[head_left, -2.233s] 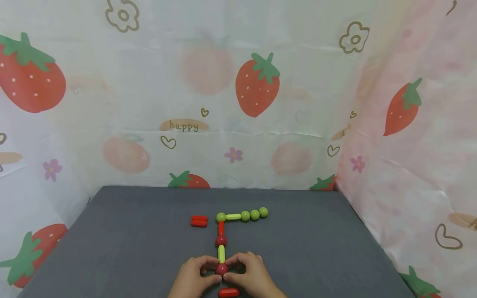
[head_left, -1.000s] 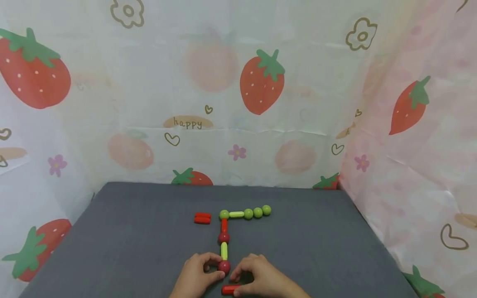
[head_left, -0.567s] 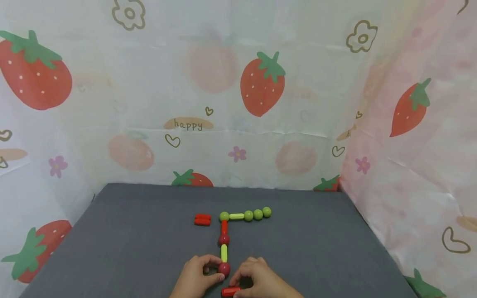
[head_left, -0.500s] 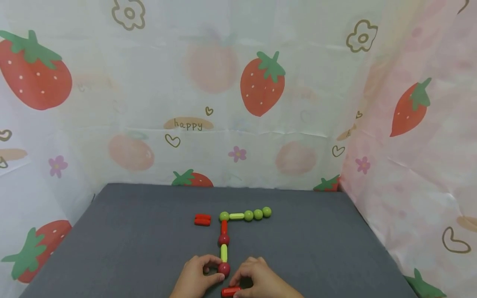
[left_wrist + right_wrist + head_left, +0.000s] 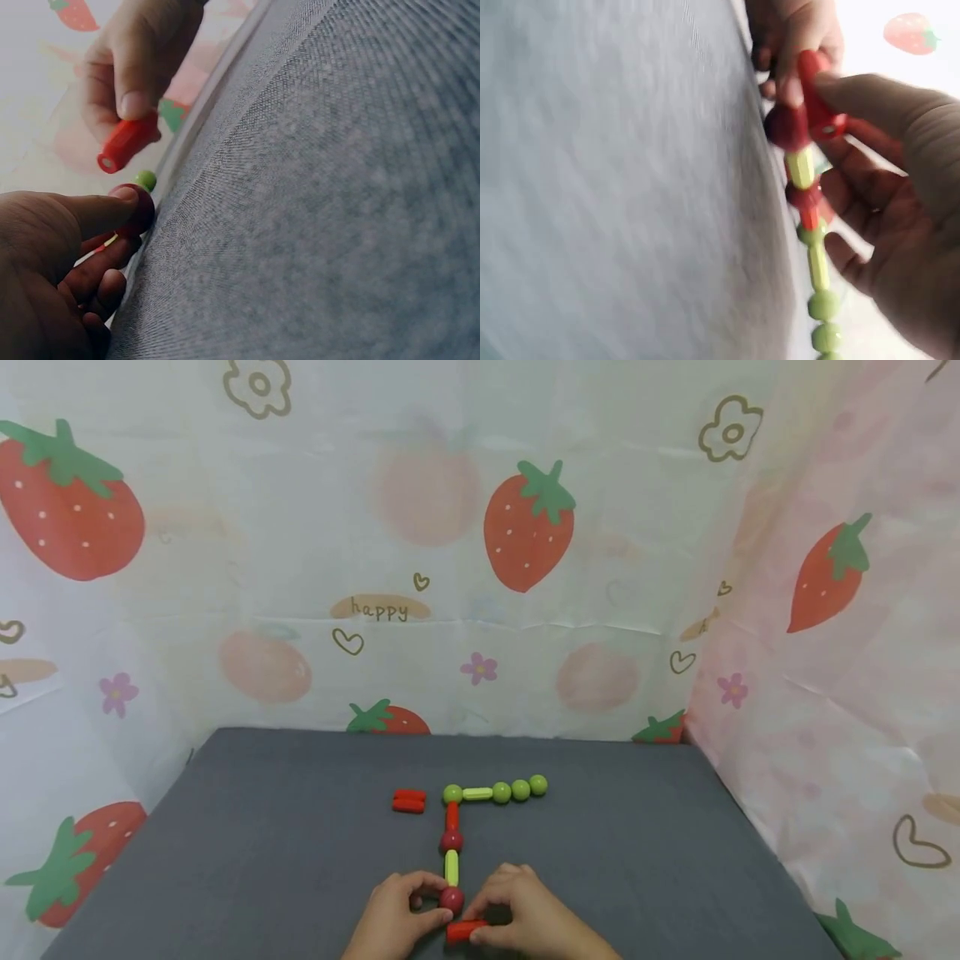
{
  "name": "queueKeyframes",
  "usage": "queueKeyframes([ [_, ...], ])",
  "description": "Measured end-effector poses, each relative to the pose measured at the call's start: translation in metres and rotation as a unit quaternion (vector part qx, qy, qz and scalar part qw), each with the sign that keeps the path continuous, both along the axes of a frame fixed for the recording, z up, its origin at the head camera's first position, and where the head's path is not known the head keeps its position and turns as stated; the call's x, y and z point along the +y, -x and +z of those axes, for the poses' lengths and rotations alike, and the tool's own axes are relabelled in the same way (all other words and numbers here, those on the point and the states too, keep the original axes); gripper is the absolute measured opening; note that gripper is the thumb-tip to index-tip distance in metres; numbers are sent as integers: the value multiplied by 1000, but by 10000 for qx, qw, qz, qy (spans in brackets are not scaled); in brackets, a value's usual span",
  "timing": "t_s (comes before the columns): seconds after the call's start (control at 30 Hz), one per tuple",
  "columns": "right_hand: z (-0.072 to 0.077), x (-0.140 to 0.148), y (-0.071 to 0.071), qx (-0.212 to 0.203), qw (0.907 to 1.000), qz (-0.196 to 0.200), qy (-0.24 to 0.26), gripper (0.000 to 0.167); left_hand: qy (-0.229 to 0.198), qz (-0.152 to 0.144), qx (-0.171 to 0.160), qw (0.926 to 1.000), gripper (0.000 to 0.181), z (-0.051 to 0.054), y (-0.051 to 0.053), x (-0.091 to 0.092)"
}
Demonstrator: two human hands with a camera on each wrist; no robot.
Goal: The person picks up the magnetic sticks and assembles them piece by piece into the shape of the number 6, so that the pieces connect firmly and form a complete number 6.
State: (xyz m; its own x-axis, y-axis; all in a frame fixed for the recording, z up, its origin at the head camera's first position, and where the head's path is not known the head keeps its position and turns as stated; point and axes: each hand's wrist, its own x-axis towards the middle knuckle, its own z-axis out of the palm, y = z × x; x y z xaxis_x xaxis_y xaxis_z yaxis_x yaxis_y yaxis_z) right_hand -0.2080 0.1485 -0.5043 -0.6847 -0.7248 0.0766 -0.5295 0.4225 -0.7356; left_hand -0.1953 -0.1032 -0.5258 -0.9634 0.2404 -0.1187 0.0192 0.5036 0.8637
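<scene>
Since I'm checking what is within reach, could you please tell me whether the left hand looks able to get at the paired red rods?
Probably yes: the left hand holds the nearer dark red ball and would have to release it, but nothing visible blocks its way to the paired red rods.

Dk grey tbl [image 5: 262,843]; wht strawb.-print sheet [image 5: 637,552] behind, pinkish R.

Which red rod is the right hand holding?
The red rod nearest the camera in the head view, pinched by the right hand. Two red rods lie side by side farther off; the fourth lies in the bead line.
</scene>
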Motion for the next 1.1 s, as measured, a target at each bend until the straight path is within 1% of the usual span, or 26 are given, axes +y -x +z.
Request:
queueKeyframes([
  [0.07,6,0,2,334,9994,-102,-59,15,42,45,15,10000,34,0,0,0],
  [0.1,9,1,4,434,9989,-170,-97,15,71,71,9,9999,34,1,0,0],
  [0.2,14,3,9,574,9975,-369,-178,14,107,116,25,9999,35,0,0,1],
  [0.33,18,7,15,554,9962,-603,-299,14,48,95,88,9999,34,-1,-1,1],
  [0.43,19,8,19,589,9950,-703,-388,13,-15,79,51,10000,34,0,-2,2],
  [0.7,15,11,23,647,9939,-781,-432,14,4,82,50,10000,33,-2,-2,3],
  [0.97,11,11,27,309,9942,-844,-598,13,113,107,-157,9998,35,0,1,2],
  [1.1,7,9,27,286,9942,-799,-663,11,216,181,-218,9994,35,0,1,2],
])
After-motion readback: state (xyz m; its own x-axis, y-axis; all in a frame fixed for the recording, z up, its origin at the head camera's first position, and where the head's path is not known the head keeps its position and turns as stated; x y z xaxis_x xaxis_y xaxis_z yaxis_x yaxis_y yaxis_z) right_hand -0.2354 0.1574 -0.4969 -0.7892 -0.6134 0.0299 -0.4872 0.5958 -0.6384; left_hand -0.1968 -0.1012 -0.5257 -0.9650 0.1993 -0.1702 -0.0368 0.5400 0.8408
